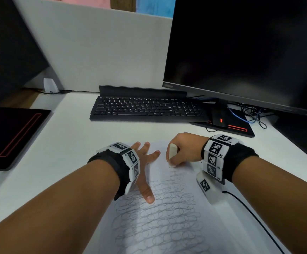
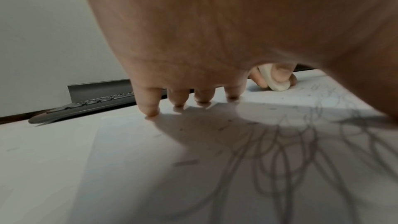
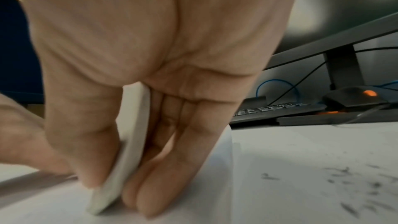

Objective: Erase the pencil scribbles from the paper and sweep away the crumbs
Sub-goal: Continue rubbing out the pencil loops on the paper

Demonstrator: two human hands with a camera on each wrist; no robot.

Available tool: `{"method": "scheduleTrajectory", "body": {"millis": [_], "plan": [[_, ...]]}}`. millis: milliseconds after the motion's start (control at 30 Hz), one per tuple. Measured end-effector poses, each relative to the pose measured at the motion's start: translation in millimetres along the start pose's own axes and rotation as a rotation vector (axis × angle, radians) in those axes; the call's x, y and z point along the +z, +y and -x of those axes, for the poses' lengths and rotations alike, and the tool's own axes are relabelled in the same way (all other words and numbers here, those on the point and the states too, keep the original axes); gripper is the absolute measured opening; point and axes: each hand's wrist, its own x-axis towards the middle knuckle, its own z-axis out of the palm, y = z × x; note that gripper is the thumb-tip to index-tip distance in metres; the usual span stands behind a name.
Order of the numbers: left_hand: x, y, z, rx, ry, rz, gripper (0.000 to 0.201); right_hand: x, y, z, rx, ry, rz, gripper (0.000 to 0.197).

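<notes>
A white sheet of paper [image 1: 167, 226] lies on the desk, its lower part covered in looping pencil scribbles [image 1: 160, 217]. My left hand [image 1: 145, 162] lies flat on the sheet's upper left with fingers spread, thumb on the scribbles. My right hand [image 1: 182, 151] pinches a white eraser [image 1: 172, 154] between thumb and fingers, its lower end pressed on the paper's upper part. The right wrist view shows the eraser [image 3: 127, 151] standing on edge against the sheet, with dark crumbs [image 3: 361, 185] scattered to its right. The left wrist view shows fingertips [image 2: 150, 108] on the paper and the eraser [image 2: 273, 81] beyond.
A black keyboard [image 1: 147, 109] sits behind the paper, a dark monitor [image 1: 244, 52] at the back right. A mouse [image 1: 219, 119] on a black pad and tangled cables [image 1: 250, 114] lie under the monitor. A black pad [image 1: 11, 138] occupies the left. A thin cable [image 1: 255, 217] runs from my right wrist.
</notes>
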Motion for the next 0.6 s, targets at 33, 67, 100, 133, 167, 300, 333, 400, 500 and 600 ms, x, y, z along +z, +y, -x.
{"method": "scheduleTrajectory", "body": {"millis": [33,67,100,133,167,300,333,400,500,600], "plan": [[-1,1,1,-0.002,-0.003,-0.004,0.138,1,0,0,0.003,-0.007,-0.008,0.008],[-2,2,2,-0.005,-0.005,-0.014,0.138,1,0,0,0.006,-0.009,-0.018,0.008],[-5,5,2,-0.011,-0.003,-0.033,0.137,1,0,1,0.009,-0.005,-0.026,0.008],[-6,8,1,-0.018,0.007,-0.059,0.136,1,0,1,0.012,0.002,-0.025,0.008],[-8,14,0,-0.025,0.029,-0.087,0.134,1,-1,1,0.014,0.009,-0.015,0.009],[-11,34,-5,0.001,0.097,-0.051,0.129,3,-4,2,0.025,0.02,0.018,0.007],[-10,36,-9,0.001,0.077,-0.015,0.13,3,-4,2,0.026,0.026,0.025,0.007],[-7,35,-18,0.005,0.039,0.002,0.138,5,-4,5,0.012,0.042,0.057,0.01],[-1,32,-31,0.005,0.026,-0.05,0.152,12,-6,12,-0.06,-0.045,0.093,0.011],[-3,31,-24,0.003,0.031,-0.023,0.142,6,-1,10,-0.043,-0.036,0.069,0.01]]}}
